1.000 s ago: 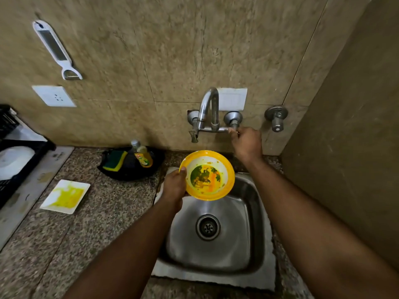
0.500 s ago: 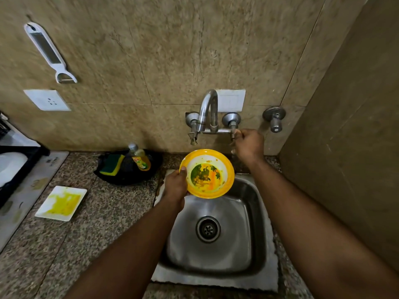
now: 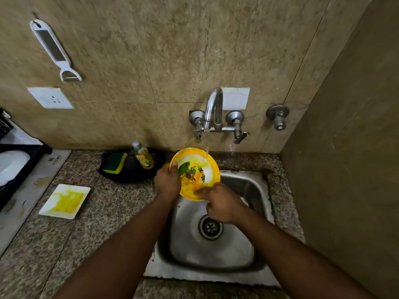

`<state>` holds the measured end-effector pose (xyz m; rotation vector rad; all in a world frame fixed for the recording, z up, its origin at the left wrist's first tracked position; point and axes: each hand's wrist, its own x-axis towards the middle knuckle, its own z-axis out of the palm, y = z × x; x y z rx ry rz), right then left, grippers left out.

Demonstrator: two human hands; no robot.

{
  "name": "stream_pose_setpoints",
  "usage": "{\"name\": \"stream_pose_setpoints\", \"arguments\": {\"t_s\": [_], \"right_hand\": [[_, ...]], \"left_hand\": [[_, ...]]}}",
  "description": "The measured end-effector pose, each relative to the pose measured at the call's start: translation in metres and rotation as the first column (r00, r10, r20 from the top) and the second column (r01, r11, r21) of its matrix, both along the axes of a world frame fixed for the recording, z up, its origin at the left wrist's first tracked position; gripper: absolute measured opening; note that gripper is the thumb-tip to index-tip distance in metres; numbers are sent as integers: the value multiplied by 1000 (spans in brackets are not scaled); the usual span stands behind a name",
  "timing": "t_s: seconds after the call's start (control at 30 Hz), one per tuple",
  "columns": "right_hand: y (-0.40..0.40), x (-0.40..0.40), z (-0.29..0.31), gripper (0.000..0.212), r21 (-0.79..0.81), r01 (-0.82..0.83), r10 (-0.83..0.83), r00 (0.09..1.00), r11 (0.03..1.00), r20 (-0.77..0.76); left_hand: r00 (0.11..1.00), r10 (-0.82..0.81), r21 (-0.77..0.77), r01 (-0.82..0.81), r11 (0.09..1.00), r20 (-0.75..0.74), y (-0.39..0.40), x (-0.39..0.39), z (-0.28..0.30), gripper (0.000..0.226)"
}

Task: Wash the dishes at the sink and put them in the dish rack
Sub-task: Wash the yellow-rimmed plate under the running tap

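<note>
over sink (image 3: 254, 186) rim — yellow bowl (image 3: 207, 169)

Both forearms reach forward. The left hand (image 3: 167, 180) grips with its thumb hooked on top. The right hand (image 3: 222, 203) has fingers extended, pressing.

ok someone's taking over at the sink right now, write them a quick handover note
Left hand grips the yellow bowl by its rim, tilted over the sink under a thin stream from the tap.
Right hand rubs the bowl's lower inside with its fingers.
Done: water on, bowl wetted; food stains remain.
Left: finish the bowl, wash the stained white square plate on the counter, put both in the black dish rack at far left. Sponge and soap bottle sit behind.
</note>
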<state>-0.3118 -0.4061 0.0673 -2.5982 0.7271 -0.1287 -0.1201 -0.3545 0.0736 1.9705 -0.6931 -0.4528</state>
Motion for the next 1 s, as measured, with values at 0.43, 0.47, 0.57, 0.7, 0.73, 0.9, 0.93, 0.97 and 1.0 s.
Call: {"name": "stream_pose_setpoints", "arguments": {"t_s": [0.43, 0.47, 0.57, 0.7, 0.73, 0.9, 0.93, 0.97, 1.0], "right_hand": [[25, 19, -31, 84, -215, 26, -68, 979, 976, -190], [27, 15, -31, 83, -207, 33, -68, 984, 978, -163], [17, 10, -27, 91, -84, 179, -193, 959, 980, -208], [-6, 21, -26, 81, 515, 378, -391, 916, 769, -89], [-9, 23, -25, 73, 635, 389, -482, 876, 668, -29], [-24, 32, -22, 36, 734, 503, -800, 594, 457, 91], [-27, 35, -19, 28, 720, 542, -829, 552, 434, 85], [-31, 37, -17, 20, 715, 570, -859, 504, 406, 86], [-35, 39, -13, 12, 691, 608, -879, 470, 391, 84]], "left_hand": [[948, -3, 208, -66, 976, 319, 1, -8, 22, 40], [951, -1, 234, -75, 969, 309, 3, -8, 20, 39], [968, 36, 263, -103, 959, 248, 7, -12, 12, 38], [978, 86, 300, -141, 943, 190, 7, -7, 3, 38], [979, 87, 308, -141, 941, 183, 9, -3, 2, 39], [988, 3, 288, -47, 956, 151, 18, 9, 0, 38], [988, -17, 286, -28, 958, 153, 18, 9, 2, 37], [988, -38, 291, -8, 957, 152, 18, 9, 3, 37], [987, -64, 298, 18, 954, 146, 17, 10, 3, 37]]}}
